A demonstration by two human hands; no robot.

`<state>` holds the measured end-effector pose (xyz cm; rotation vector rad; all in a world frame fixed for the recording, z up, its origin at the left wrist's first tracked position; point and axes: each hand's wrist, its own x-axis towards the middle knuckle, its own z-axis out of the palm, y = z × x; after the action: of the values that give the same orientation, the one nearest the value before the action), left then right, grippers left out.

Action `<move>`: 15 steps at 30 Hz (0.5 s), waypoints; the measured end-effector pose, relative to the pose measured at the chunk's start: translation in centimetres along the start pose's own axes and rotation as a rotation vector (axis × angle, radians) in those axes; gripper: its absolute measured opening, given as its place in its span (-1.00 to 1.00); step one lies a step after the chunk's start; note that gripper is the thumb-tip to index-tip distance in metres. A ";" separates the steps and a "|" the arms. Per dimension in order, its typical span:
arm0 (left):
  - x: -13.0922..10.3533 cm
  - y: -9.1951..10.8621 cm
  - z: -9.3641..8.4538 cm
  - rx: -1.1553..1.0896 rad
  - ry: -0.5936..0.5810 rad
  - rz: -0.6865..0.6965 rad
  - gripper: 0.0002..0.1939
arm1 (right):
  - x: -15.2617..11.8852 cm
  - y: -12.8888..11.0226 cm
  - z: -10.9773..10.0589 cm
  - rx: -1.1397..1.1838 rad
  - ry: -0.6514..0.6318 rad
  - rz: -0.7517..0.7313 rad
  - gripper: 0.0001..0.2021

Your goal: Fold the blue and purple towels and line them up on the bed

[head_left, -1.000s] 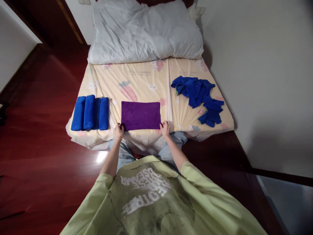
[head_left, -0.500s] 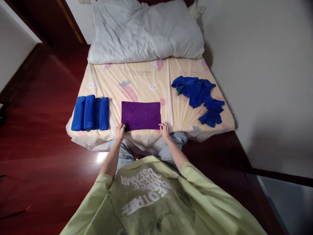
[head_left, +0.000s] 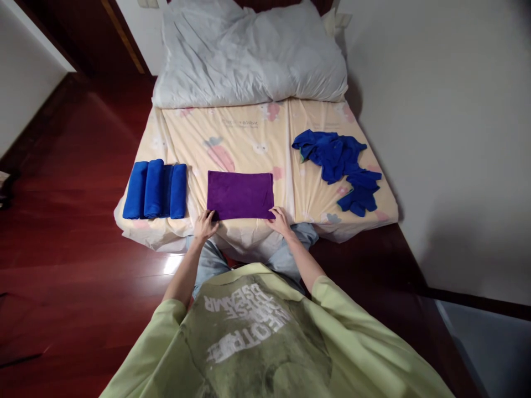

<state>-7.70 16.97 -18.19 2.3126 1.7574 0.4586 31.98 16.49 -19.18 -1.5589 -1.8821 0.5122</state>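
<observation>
A purple towel [head_left: 240, 194] lies flat as a neat rectangle near the front edge of the bed. At its near left corner, my left hand [head_left: 205, 224] grips the edge between thumb and fingers. My right hand [head_left: 280, 220] pinches the near right corner the same way. To the left lie several blue rolled or folded towels [head_left: 154, 189] side by side. Crumpled blue cloths [head_left: 334, 155] with thin green edging are heaped on the right, and a smaller blue piece [head_left: 360, 193] lies just below them.
The bed [head_left: 249, 146] has a pale yellow sheet with rabbit and carrot prints. A large grey-white quilt or pillow [head_left: 253, 55] fills its far end. A white wall [head_left: 440, 121] borders the right side, and dark red wooden floor [head_left: 74, 221] surrounds the bed.
Both hands have shifted slightly inward along the towel's near edge, with the fingers now more under or around it. The towel stays in place, and the view has moved slightly.
</observation>
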 end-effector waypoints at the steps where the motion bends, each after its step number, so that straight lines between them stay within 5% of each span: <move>1: 0.1 0.1 -0.1 0.017 -0.015 -0.004 -0.38 | 0.0 0.0 0.0 0.000 0.001 0.001 -0.61; 7: 1.6 0.9 -0.2 0.149 -0.076 -0.077 -0.46 | 0.0 -0.5 0.4 -0.038 0.000 0.092 -0.60; 15: 2.4 0.1 -1.0 0.143 -0.064 0.006 -0.54 | 0.4 -1.3 -0.2 -0.190 -0.056 0.169 -0.56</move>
<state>-7.40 19.25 -16.98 2.3993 1.8082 0.2655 31.15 16.60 -18.04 -1.8563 -1.8966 0.4658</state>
